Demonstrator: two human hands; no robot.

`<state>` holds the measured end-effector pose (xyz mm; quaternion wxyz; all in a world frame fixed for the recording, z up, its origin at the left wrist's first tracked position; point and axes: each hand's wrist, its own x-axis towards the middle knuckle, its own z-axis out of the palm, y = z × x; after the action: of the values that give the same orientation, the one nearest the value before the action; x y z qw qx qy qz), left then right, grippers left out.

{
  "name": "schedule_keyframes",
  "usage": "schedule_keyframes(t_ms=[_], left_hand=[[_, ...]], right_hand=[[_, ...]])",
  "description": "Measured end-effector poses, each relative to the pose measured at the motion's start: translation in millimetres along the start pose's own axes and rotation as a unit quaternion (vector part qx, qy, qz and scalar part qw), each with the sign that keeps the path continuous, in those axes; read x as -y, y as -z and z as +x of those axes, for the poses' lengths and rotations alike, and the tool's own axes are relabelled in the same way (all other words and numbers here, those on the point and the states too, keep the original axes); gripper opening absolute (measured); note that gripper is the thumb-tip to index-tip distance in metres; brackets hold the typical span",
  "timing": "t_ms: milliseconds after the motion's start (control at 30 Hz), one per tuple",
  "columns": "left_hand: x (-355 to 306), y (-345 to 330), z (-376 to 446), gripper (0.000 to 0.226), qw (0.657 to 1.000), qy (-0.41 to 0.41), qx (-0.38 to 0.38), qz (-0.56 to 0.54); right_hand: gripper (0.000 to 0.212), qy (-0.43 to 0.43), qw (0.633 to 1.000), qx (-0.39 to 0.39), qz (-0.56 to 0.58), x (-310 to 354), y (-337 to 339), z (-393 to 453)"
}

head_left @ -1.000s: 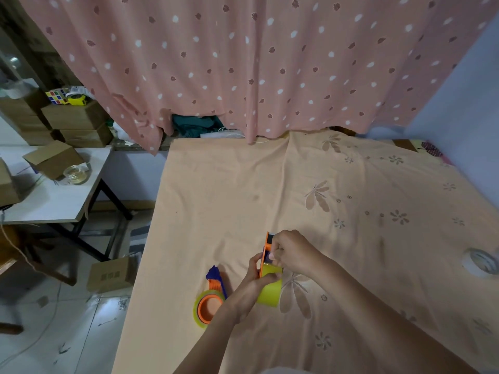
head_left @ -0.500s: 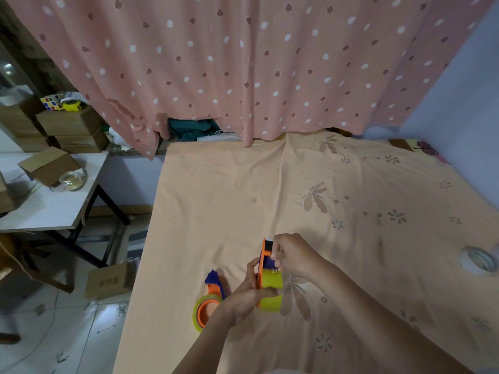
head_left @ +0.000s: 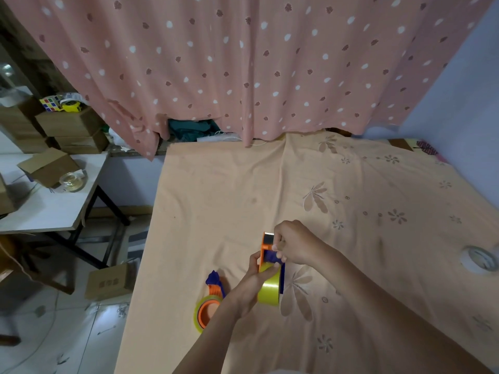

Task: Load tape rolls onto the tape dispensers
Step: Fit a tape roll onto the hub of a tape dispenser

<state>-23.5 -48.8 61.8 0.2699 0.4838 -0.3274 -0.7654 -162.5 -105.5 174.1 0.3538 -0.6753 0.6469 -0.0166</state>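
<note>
An orange and blue tape dispenser [head_left: 266, 245] is held upright above the cloth-covered table [head_left: 243, 190]. A yellow tape roll [head_left: 269, 288] sits on its lower part. My left hand [head_left: 249, 284] grips the roll and the dispenser's lower end from the left. My right hand [head_left: 293, 244] pinches the dispenser's blue middle part near the toothed cutter at the top. A second orange and blue dispenser [head_left: 212, 300] with a yellow roll on it lies flat on the table, just left of my left wrist.
A whitish tape roll [head_left: 479, 259] lies near the table's right edge. A spotted pink curtain [head_left: 243, 63] hangs behind the table. To the left stands a white side table [head_left: 46, 209] with cardboard boxes and a glass jar [head_left: 71, 181]; another box [head_left: 109, 283] sits on the floor.
The dispenser has tilted a little, so the yellow roll shows more of its face. My right hand's fingers moved down from the cutter end to the blue middle part.
</note>
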Motion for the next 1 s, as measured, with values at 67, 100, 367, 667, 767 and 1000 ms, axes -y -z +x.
schedule_keyframes(t_ms=[67,100,367,667,767,1000], left_hand=[[0.0,0.4,-1.3,0.054,1.0,0.002,-0.004,-0.013],[0.3,1.0,-1.7,0.053,1.0,0.002,-0.003,-0.015],[14.3,9.7,-2.1,0.085,0.999,-0.018,0.019,0.024],[15.5,9.2,-7.4,0.1,0.997,-0.027,0.054,0.05],[24.2,7.7,-10.3,0.109,0.994,-0.02,0.075,0.08],[14.3,5.2,-10.8,0.102,0.996,-0.012,0.084,0.015]], right_hand=[[0.019,-0.009,1.0,-0.005,0.017,-1.3,-1.1,1.7],[0.02,-0.012,1.0,-0.008,0.019,-1.7,-1.7,2.1],[0.029,-0.022,0.999,-0.025,-0.008,-10.4,10.0,4.9],[0.027,-0.036,0.998,-0.047,0.014,-12.9,31.3,8.4],[0.024,-0.042,0.998,-0.044,0.03,-7.4,41.2,12.1],[0.021,-0.04,0.995,0.04,0.085,18.4,63.5,12.5]])
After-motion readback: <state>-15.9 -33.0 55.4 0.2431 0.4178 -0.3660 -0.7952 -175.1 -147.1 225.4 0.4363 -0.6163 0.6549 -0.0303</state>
